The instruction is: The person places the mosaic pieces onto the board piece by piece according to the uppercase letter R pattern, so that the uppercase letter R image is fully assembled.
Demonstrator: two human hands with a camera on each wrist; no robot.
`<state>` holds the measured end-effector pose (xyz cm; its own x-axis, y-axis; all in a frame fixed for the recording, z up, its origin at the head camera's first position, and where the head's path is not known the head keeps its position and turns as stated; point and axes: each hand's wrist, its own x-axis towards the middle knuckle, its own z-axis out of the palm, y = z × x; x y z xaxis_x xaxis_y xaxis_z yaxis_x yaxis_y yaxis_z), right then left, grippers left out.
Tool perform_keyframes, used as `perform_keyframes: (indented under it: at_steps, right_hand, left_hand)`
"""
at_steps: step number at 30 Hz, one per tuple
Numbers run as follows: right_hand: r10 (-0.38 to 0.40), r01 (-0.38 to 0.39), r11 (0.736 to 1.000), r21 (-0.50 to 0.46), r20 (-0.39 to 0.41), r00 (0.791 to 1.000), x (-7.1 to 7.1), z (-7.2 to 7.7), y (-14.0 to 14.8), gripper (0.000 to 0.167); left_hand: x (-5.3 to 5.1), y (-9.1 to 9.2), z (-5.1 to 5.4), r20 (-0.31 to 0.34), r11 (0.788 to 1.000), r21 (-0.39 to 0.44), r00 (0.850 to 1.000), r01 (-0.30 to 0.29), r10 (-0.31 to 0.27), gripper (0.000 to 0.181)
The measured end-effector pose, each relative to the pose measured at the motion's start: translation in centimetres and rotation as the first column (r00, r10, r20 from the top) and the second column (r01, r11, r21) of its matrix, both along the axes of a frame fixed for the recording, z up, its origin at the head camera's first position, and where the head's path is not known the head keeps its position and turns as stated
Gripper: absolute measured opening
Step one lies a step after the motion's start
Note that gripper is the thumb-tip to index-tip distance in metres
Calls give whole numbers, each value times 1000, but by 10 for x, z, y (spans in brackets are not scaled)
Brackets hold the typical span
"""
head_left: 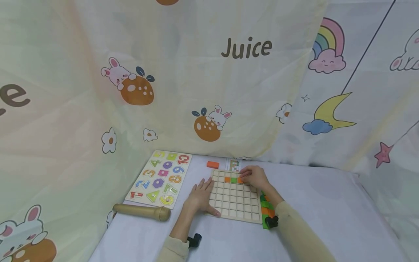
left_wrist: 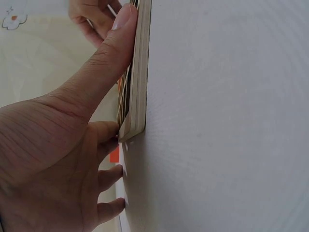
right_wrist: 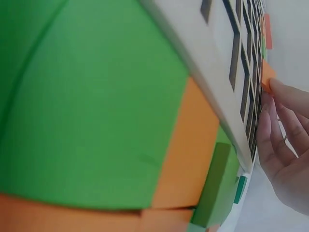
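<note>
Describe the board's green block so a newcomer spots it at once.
On the white-covered table, find the wooden grid board. Near its far edge, between two orange blocks, sits the green block, the only green one showing in the grid.

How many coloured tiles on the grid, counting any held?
3, in one row near the far edge: leftmost orange tile, middle green tile, rightmost orange tile, pinched by the right hand, which may hide others.

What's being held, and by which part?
The right hand pinches an orange block by the edge away from the green block; left hand touches the board.
</note>
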<state>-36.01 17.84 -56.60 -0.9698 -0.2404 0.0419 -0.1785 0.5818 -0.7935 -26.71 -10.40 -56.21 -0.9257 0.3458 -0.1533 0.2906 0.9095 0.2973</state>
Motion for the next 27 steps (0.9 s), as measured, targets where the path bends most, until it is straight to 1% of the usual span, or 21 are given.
perform_keyframes:
  at_steps: [5,9,13,16,19,23,27]
  right_hand:
    - [-25,25,1000,7,-4,1000,3,0,-2,22]
    - [-23,23,1000,13,-10,1000,5,-1,-3,21]
    - [-4,5,1000,31,-41,999,6,-4,-4,20]
    - [-10,14,999,51,-71,997,7,-5,-2,19]
    - [-37,41,998,44,-96,995,8,-2,2,18]
    - [-107,110,994,17,-120,987,11,6,10,17]
    - [-177,185,981,51,-138,974,13,12,21,17]
  left_hand:
    - [0,0,1,2,1000,-1,1000,-5,5,141]
    - [0,1,1,7,1000,7,1000,-6,6,141]
    - [2,1,2,7,1000,15,1000,-4,3,139]
    - [3,0,3,14,1000,17,1000,-4,4,139]
    - [3,0,4,21,1000,20,1000,-6,6,139]
    - [3,0,4,22,1000,8,1000,-5,5,138]
    - [3,0,5,22,1000,19,1000,-8,8,138]
